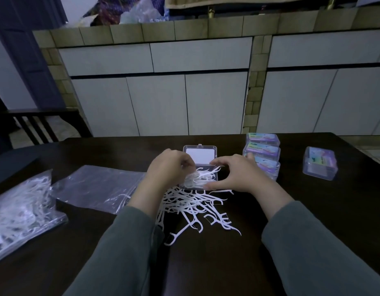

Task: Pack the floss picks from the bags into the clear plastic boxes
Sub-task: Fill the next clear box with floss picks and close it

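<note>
Head view, near to far. Dark wooden counter [270,263] carries everything. Nearest the person: loose heap of white plastic floss picks [193,208], spread flat at 6 o'clock of the open box, probably tipped out there so picks can be raked in by the bunch.

At 9 o'clock of the heap: flattened clear plastic zip bag [97,186], looks nearly empty, one pick visible inside near its edge. Further out at 8 o'clock, a second clear zip bag full of white picks [20,212], likely the next supply.

Left hand [169,169]: fingers curled down over a bunch of picks at the box's near left corner. It appears to be pinching or pressing them in; the exact grip is hidden under the knuckles.

Right hand [233,174]: fingers fairly straight, spread, lying along the box's right side and near edge, touching the picks. I read this as steadying the box and fencing the picks in.

Open clear plastic box [203,167]: lid [200,153] swung back to 12 o'clock, tray partly filled, picks overhanging the rim.

At 2 o'clock: row of three closed clear boxes with purple labels [262,154], touching one another, presumably done. One more closed labelled box [320,163] sits apart at 3 o'clock.
</note>
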### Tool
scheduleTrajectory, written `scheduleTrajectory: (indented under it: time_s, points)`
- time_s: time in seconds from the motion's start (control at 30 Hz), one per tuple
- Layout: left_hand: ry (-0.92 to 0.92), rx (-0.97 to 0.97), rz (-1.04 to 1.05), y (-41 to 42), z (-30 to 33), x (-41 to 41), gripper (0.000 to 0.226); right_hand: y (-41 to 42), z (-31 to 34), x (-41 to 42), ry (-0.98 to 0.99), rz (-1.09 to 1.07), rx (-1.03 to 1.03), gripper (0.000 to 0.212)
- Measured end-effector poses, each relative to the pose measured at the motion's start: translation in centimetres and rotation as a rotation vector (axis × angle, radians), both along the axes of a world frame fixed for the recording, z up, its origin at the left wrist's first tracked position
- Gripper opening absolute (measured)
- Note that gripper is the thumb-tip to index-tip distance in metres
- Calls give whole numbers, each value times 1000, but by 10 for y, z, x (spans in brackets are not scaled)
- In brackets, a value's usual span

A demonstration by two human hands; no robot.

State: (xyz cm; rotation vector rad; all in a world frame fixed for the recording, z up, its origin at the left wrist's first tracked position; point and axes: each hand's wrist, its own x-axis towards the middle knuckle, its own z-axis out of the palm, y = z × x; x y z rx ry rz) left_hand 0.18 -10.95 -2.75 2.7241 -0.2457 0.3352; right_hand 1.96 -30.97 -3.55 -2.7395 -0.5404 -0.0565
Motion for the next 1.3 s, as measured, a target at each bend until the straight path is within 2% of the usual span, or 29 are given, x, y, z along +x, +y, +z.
scheduleTrajectory:
  time_s: [0.1,0.2,0.33,0.47,0.63,0.73,0.97,1.1,1.3]
  points:
    - [96,-116,-116,2,1,-3,20,-3,2,-1,8,32,-2,84]
    - [120,-94,-180,-9,0,-5,24,-7,-2,1,7,57,16,84]
    - [30,-37,-160,-25,-4,-2,24,-7,1,-1,-26,100,27,75]
    - [52,94,-59,-20,-1,1,18,-9,2,-2,-17,104,41,83]
    - [41,107,-69,-9,6,-3,21,-8,6,-6,-20,89,33,81]
    - [-39,35,-98,-18,6,-7,23,-8,8,-9,-26,84,40,77]
    - [10,-152,-160,-43,-6,-5,20,-9,3,-4,-64,104,80,59]
    - [11,-152,-216,-40,-3,-6,21,-10,6,-6,-69,112,77,59]
    - [-72,-572,-149,-22,4,-11,5,-10,10,-11,-49,59,5,77]
